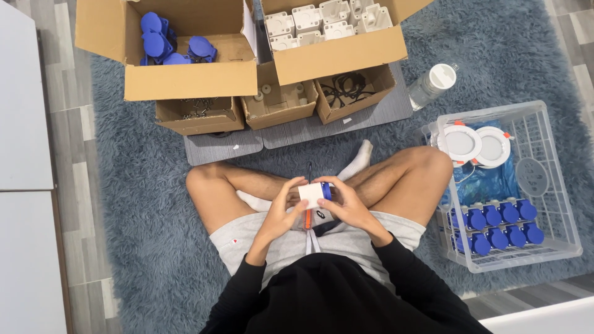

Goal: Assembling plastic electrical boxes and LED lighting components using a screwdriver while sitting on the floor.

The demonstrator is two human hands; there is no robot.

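Both hands — left hand (279,209), right hand (344,204) — clamped around a small white socket (311,193); looks light, rigid plastic, best gripped by its flat sides.

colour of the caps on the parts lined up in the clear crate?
Blue. The caps sit in two rows in the clear crate, shown in the head view.
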